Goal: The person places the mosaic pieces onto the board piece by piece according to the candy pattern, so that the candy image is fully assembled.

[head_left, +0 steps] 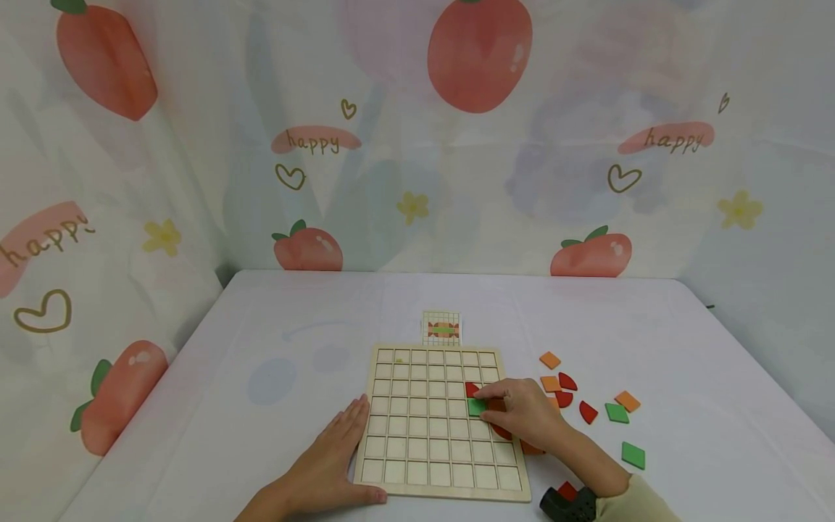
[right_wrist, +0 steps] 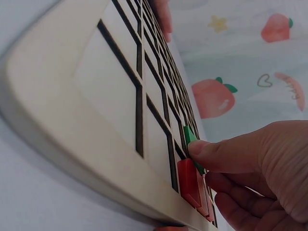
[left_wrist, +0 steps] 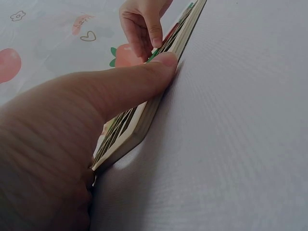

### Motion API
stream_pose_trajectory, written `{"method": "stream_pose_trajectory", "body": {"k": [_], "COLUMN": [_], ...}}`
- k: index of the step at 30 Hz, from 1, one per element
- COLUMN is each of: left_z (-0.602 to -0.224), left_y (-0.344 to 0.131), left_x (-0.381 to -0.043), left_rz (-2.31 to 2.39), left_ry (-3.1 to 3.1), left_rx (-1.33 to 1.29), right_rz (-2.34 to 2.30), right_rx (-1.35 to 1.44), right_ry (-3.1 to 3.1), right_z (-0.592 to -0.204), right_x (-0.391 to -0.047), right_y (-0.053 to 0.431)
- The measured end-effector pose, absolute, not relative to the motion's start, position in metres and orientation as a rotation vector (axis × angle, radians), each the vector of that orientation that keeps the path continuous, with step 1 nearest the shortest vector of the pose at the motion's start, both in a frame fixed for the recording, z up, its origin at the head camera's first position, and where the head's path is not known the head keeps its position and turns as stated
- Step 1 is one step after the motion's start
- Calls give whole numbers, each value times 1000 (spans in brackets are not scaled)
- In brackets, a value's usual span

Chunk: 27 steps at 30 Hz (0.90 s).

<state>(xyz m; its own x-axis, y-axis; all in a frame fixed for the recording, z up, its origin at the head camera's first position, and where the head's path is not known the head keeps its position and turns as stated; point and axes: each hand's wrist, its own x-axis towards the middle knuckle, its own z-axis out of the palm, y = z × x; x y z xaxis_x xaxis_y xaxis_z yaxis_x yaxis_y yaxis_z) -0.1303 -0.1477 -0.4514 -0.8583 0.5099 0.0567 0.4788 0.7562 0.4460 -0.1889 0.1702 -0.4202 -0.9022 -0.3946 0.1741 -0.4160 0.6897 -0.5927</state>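
1. Gridded board (head_left: pixel 395 448): flat on the white table (head_left: pixel 196 420); best kept motionless while I seat a piece
2. My left hand (head_left: pixel 335 446): fingers straight, side by side along the left rim, thumb spread to the near edge; a light, even brace should suffice
3. My right hand (head_left: pixel 522 409): thumb and forefinger clamped on the green tile (head_left: pixel 477 407); I should let go only once its edges sit inside the grid lines
4. Pattern card (head_left: pixel 442 329): just past the far rim, my check for cell and orientation
5. Green tile: fourth row from the far side, towards the right; press down evenly
6. Red wedge (head_left: pixel 472 389): next cell beyond; avoid nudging it
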Motion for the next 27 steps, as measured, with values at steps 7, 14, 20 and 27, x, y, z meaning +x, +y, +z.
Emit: {"method": "stream_pose_trajectory", "body": {"k": [7, 14, 20, 27], "left_z": [-450, -450, -449, -448], "left_y": [-147, -147, -147, -146], "left_x": [-130, -129, -129, -129], "left_rz": [721, 727, 724, 717], "left_ry": [2871, 2873, 2860, 2861], "left_rx": [798, 790, 778, 775], "right_rz": [1035, 1062, 1038, 936], "right_rx": [693, 608, 487, 465], "right_ry": [-2846, -2836, -2858, -2833], "right_z": [-419, -418, -416, -415], "right_x": [-189, -191, -193, -198], "right_y": [172, 183, 196, 214]}}
